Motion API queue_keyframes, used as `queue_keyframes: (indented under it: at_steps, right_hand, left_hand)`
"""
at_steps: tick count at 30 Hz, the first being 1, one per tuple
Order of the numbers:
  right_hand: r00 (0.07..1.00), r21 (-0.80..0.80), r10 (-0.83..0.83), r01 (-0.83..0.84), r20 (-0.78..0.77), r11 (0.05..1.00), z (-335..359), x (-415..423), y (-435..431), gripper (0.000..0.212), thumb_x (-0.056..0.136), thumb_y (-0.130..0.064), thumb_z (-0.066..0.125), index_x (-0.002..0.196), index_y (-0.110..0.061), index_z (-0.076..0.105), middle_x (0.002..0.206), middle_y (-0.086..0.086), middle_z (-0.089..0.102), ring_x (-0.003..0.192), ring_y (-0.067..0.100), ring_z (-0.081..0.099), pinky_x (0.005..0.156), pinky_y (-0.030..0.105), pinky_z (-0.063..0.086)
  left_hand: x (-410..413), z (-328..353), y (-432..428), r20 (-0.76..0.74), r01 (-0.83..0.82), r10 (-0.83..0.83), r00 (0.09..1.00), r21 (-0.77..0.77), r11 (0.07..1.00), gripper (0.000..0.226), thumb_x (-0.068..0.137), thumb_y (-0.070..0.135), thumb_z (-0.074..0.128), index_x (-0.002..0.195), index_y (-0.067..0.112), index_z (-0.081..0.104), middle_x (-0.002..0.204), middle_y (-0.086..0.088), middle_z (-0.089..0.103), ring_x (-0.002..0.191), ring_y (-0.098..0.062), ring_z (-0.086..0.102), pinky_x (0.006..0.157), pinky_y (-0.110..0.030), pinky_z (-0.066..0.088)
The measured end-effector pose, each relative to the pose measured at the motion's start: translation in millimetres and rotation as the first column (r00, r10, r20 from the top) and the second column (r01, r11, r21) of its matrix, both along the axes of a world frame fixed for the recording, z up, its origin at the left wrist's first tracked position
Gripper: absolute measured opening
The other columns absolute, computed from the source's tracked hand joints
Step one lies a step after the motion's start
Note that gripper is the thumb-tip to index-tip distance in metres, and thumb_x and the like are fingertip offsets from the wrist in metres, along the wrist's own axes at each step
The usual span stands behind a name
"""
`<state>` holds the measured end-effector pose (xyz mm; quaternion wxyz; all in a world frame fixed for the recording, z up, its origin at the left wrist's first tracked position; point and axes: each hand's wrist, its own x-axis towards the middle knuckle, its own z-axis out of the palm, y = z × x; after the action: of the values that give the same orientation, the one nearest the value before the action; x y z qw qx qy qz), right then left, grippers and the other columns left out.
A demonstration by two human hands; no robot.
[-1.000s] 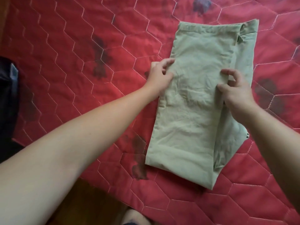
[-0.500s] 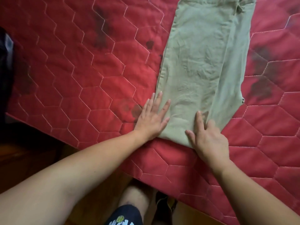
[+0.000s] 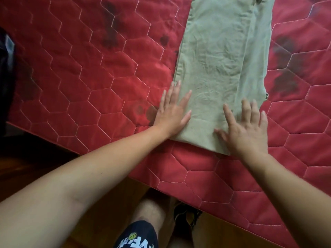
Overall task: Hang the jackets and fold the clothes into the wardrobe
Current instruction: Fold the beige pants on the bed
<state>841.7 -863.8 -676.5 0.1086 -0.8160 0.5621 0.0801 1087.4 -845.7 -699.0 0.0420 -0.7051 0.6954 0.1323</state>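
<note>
Single head-worn wide-angle view; faces forward, steeply down over bed (image 3: 89, 77) near edge; close: left hand (image 3: 172, 113), right hand (image 3: 249, 129) mid-frame; floor (image 3: 223, 233) below.

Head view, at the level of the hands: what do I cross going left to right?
Dark object at the edge → red quilt → left hand, flat → khaki trousers → right hand, flat → red quilt again.

The bare left hand (image 3: 172, 111) lies flat, palm down, fingers straight and close together. The bare right hand (image 3: 248, 127) lies flat too (fingers spread wider), both forearms stretched forward.
</note>
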Motion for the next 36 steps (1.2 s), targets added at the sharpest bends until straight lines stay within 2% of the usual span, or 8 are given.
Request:
queue_keyframes:
  at_steps: [7,11,17,21,25,27,31,36]
  right_hand:
    - [0.999,0.097,0.015,-0.012,-0.034,0.995,-24.4,6.4,-56.7,0.091,0.091,-0.083,0.025,0.162,-0.035,-0.004,0.170,0.010,-0.015,0.155,0.037,-0.016,0.116,0.076,0.001]
    - [0.999,0.199,0.012,-0.002,-0.049,0.980,-40.0,-0.7,-57.6,0.092,0.087,-0.090,0.013,0.161,-0.039,-0.009,0.168,0.005,-0.025,0.152,0.031,-0.029,0.115,0.075,-0.008]
    - [0.999,0.047,-0.016,0.014,0.032,0.999,-24.2,6.1,-89.5,0.088,0.089,-0.077,0.030,0.157,-0.022,0.029,0.167,0.015,0.015,0.156,0.039,0.003,0.114,0.078,-0.002]
    - [0.996,0.032,0.038,-0.041,0.086,0.999,-36.1,24.9,-152.9,0.089,0.094,-0.076,0.029,0.163,-0.025,0.007,0.170,0.017,-0.004,0.155,0.042,-0.007,0.118,0.073,-0.001]
    - [0.996,0.122,0.089,-0.089,0.003,0.988,-53.7,24.2,-171.0,0.093,0.090,-0.087,0.015,0.160,-0.034,-0.014,0.167,0.008,-0.028,0.151,0.040,-0.029,0.119,0.068,-0.011]
    - [0.996,0.127,0.088,-0.089,0.012,0.988,-50.1,23.0,-171.1,0.091,0.091,-0.086,0.015,0.161,-0.034,-0.008,0.168,0.009,-0.024,0.152,0.041,-0.025,0.119,0.067,-0.010]
    - [0.985,0.000,0.018,-0.019,0.171,1.000,-36.2,24.9,-196.6,0.074,0.093,-0.070,0.032,0.154,-0.027,0.033,0.167,0.019,0.012,0.152,0.050,0.008,0.120,0.069,0.010]
    - [0.992,-0.001,0.089,-0.090,0.088,0.996,-40.3,22.5,-267.4,0.094,0.090,-0.084,0.013,0.163,-0.026,0.004,0.169,0.017,-0.009,0.154,0.044,-0.013,0.121,0.067,-0.003]
  left_hand:
    - [-14.9,-17.6,-73.4,0.067,0.155,-0.153,0.986,-0.018,0.988,0.069,0.100,0.056,0.030,0.162,0.028,0.018,0.168,-0.018,0.004,0.157,-0.032,0.001,0.126,-0.050,0.005]
    - [-14.2,-27.6,-73.9,0.107,0.159,-0.155,0.982,-0.032,0.987,0.068,0.099,0.054,0.035,0.161,0.029,0.021,0.168,-0.018,0.007,0.157,-0.031,0.005,0.125,-0.048,0.009]
    - [-7.1,-13.8,-111.0,0.048,0.149,-0.147,0.988,-0.053,0.987,0.061,0.093,0.056,0.045,0.150,0.033,0.041,0.161,-0.015,0.028,0.150,-0.028,0.020,0.117,-0.049,0.024]
    - [-4.6,-12.5,-184.7,0.098,0.118,-0.111,0.989,-0.067,0.991,0.068,0.098,0.057,0.034,0.160,0.032,0.022,0.168,-0.018,0.009,0.156,-0.031,0.005,0.125,-0.050,0.006]
    - [-4.0,-23.9,-200.2,0.168,0.126,-0.116,0.979,-0.049,0.991,0.071,0.098,0.061,0.028,0.161,0.033,0.014,0.168,-0.019,0.003,0.156,-0.033,0.001,0.125,-0.051,0.005]
    - [-3.1,-21.1,-199.9,0.151,0.116,-0.109,0.983,-0.036,0.993,0.069,0.098,0.062,0.029,0.161,0.035,0.017,0.169,-0.016,0.005,0.157,-0.030,0.003,0.125,-0.048,0.005]
    - [5.8,-8.7,-226.2,0.103,0.095,-0.092,0.990,-0.023,0.995,0.064,0.098,0.061,0.031,0.157,0.038,0.026,0.168,-0.011,0.014,0.156,-0.028,0.007,0.123,-0.050,0.010]
    - [19.7,-12.5,-280.6,0.068,0.040,-0.038,0.997,-0.032,0.999,0.073,0.097,0.067,0.027,0.161,0.035,0.012,0.169,-0.015,-0.006,0.155,-0.035,-0.010,0.124,-0.056,0.003]
